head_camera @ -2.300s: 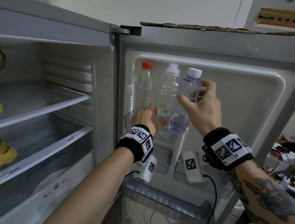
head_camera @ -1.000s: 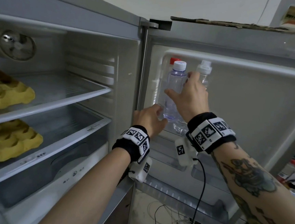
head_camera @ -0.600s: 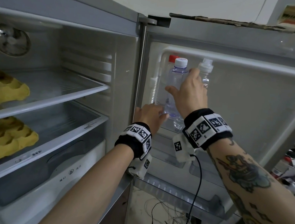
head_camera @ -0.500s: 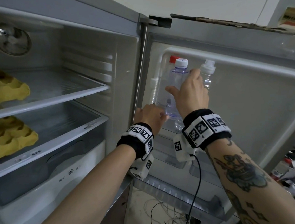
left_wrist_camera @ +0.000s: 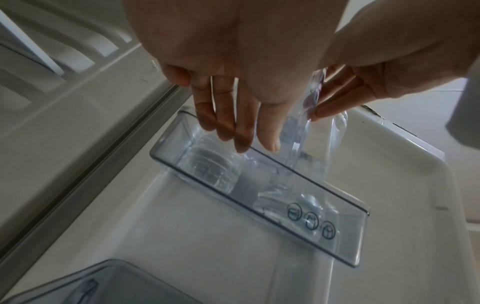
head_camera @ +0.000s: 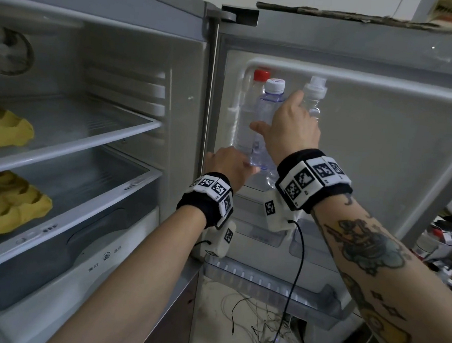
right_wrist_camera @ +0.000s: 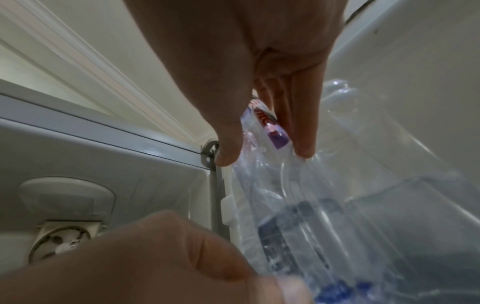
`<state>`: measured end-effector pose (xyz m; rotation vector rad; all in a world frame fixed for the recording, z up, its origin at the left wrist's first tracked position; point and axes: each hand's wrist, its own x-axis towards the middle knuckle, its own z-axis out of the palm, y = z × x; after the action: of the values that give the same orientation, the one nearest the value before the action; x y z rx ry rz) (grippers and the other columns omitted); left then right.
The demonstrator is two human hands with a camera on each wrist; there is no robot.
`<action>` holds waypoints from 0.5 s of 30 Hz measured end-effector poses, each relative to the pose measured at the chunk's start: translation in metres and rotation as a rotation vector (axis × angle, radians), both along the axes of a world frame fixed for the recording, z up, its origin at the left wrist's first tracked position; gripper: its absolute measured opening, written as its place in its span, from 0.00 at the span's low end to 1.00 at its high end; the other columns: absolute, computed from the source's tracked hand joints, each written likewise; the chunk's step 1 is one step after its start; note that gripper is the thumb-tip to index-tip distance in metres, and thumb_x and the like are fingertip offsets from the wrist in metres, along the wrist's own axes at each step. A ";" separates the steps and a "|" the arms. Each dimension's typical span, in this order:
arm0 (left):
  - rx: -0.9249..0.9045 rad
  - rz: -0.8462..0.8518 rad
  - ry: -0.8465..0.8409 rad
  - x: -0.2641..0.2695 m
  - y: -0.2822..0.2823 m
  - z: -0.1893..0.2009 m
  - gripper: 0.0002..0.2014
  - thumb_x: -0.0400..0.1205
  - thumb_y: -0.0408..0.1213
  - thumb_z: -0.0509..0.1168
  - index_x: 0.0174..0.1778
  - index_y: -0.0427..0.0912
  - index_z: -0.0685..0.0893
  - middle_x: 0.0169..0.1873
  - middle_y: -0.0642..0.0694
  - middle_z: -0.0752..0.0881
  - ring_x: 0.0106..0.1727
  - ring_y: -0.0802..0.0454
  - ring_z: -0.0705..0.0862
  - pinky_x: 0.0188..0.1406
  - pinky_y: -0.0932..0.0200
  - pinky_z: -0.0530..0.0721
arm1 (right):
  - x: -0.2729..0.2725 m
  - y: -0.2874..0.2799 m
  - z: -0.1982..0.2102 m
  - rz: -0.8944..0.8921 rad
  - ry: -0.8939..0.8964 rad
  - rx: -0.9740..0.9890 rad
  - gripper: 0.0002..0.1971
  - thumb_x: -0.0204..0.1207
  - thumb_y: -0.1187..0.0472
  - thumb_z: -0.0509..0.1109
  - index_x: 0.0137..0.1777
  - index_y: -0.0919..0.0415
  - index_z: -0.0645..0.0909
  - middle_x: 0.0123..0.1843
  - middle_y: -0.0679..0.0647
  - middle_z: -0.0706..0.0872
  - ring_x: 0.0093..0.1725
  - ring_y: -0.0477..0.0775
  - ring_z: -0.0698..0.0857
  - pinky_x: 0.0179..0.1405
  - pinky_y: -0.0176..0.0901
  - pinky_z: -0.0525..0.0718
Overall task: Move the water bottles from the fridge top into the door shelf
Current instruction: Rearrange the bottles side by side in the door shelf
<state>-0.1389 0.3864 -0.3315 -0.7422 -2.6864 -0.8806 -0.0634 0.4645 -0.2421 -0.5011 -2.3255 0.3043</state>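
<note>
Three bottles are at the top door shelf (left_wrist_camera: 337, 236). A red-capped bottle (head_camera: 260, 77) stands far left and a clear white-capped bottle (head_camera: 315, 90) to the right. Between them, my right hand (head_camera: 279, 115) grips a purple-tinted white-capped bottle (head_camera: 269, 104) round its middle, thumb on the left. The right wrist view shows thumb and fingers wrapped over this bottle (right_wrist_camera: 285, 205). My left hand (head_camera: 236, 166) touches its base with straight fingers (left_wrist_camera: 241, 139). Its base is at the shelf's rim; I cannot tell whether it stands.
The fridge is open at left, with yellow egg trays (head_camera: 4, 130) (head_camera: 6, 206) on its shelves. Below the top shelf are smaller door bins (head_camera: 263, 229) and a bottom rail (head_camera: 277, 288). Cables (head_camera: 273, 334) lie on the floor; a cluttered table (head_camera: 448, 240) is far right.
My right hand carried the purple-tinted bottle from the right end of the row leftwards, in front of the red-capped one. Over the last second it barely moved; my left hand stayed at its base.
</note>
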 end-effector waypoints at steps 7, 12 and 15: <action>0.016 -0.014 0.026 -0.001 -0.001 -0.001 0.20 0.77 0.58 0.64 0.33 0.47 0.90 0.34 0.47 0.88 0.43 0.44 0.85 0.60 0.45 0.77 | -0.008 0.004 0.017 -0.039 -0.096 -0.114 0.38 0.67 0.44 0.81 0.67 0.66 0.68 0.61 0.61 0.83 0.63 0.65 0.83 0.52 0.52 0.79; 0.059 -0.029 0.019 0.001 -0.002 -0.001 0.21 0.77 0.55 0.66 0.23 0.45 0.83 0.23 0.48 0.78 0.31 0.45 0.76 0.56 0.46 0.82 | -0.009 0.007 0.018 -0.050 -0.115 -0.140 0.39 0.66 0.45 0.82 0.67 0.68 0.68 0.61 0.61 0.83 0.63 0.64 0.83 0.55 0.52 0.82; 0.061 -0.050 0.031 0.004 -0.004 0.001 0.19 0.78 0.53 0.66 0.29 0.43 0.87 0.26 0.47 0.84 0.33 0.45 0.79 0.56 0.45 0.82 | -0.010 0.006 0.019 -0.046 -0.127 -0.158 0.38 0.67 0.47 0.82 0.68 0.67 0.68 0.62 0.62 0.82 0.64 0.65 0.82 0.58 0.55 0.81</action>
<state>-0.1353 0.3821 -0.3302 -0.8052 -2.6125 -0.9508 -0.0732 0.4707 -0.2227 -0.6676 -2.4202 0.4477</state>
